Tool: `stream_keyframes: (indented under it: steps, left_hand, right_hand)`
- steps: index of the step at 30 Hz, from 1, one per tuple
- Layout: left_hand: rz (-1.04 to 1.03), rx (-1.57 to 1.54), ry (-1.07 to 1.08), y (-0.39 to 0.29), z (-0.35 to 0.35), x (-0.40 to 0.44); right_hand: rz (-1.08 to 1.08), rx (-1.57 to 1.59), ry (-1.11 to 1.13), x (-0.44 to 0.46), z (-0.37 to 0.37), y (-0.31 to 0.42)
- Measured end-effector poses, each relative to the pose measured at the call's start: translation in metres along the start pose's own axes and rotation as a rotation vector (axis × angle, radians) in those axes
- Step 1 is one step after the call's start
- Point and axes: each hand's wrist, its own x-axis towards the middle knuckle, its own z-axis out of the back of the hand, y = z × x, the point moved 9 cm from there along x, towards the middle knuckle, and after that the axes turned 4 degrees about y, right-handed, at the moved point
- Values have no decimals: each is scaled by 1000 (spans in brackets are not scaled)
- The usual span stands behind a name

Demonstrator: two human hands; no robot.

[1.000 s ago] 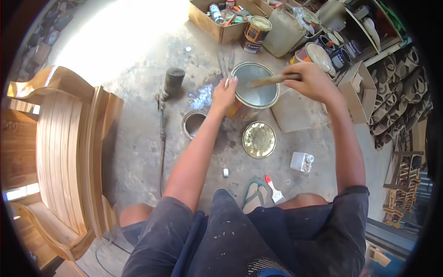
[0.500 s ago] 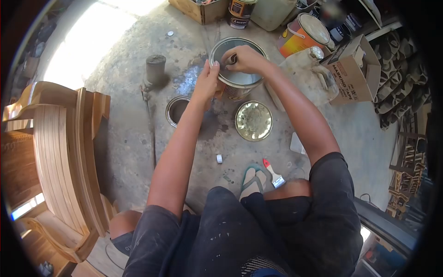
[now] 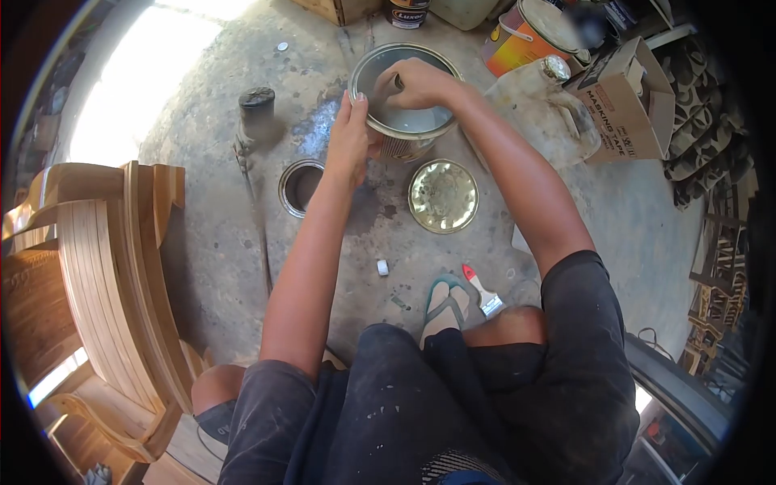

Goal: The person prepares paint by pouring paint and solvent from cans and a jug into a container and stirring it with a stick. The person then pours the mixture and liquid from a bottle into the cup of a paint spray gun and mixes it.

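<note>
A large open metal can (image 3: 402,149) stands on the floor in front of me, with pale grey liquid in it. My left hand (image 3: 351,139) grips its left rim, thumb and fingers closed on the edge. Over the can's mouth, my right hand (image 3: 412,84) reaches in with curled fingers around something small and dark, too hidden to name. A round metal lid (image 3: 443,196) lies just this side of the can. Left of it, partly behind my left forearm, is a smaller open can (image 3: 284,192) with dark insides.
A red-handled paintbrush (image 3: 482,293) and a small white cap (image 3: 382,267) lie near my sandalled foot. Wooden furniture (image 3: 121,275) stands left. A dark cylindrical container (image 3: 257,109) is beyond the smaller can. At right are a cloudy plastic jug (image 3: 541,109), a masking tape carton (image 3: 610,113) and an orange bucket (image 3: 513,47).
The camera view has shifted, so the can, lid and floor items sit higher in the picture. Both hands stay at the large can; the right remains over its mouth.
</note>
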Motion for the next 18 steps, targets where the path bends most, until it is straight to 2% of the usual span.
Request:
stream_keyframes:
  steps: [2, 4, 5, 9, 10, 14, 16, 17, 18]
  left_hand:
    - [13, 12, -21, -1, -2, -2]
    - [17, 24, -55, -5, 0, -4]
    - [13, 21, -71, -3, 4, -4]
    - [-46, 49, -105, 0, 8, 1]
    - [-52, 43, -115, -7, 6, -4]
    - [-50, -54, 56, -31, -22, -31]
    - [-60, -53, 22, -20, -14, -20]
    - [-69, -47, -8, -10, -7, -10]
    - [-78, -38, -40, -5, -1, -3]
  right_hand:
    - [-20, -52, 5, -1, 4, -6]
    - [-195, -278, 150, -2, -6, -22]
    - [-180, -278, 158, -2, -8, -17]
    - [-87, 269, 220, -13, -20, 6]
    - [-79, 263, 228, -10, -21, 2]
    - [100, -67, -67, 9, -8, -18]
    - [-151, -268, 82, -1, 1, -19]
    - [-139, -269, 90, -6, 6, -8]
    - [-240, -185, 222, -13, 0, -8]
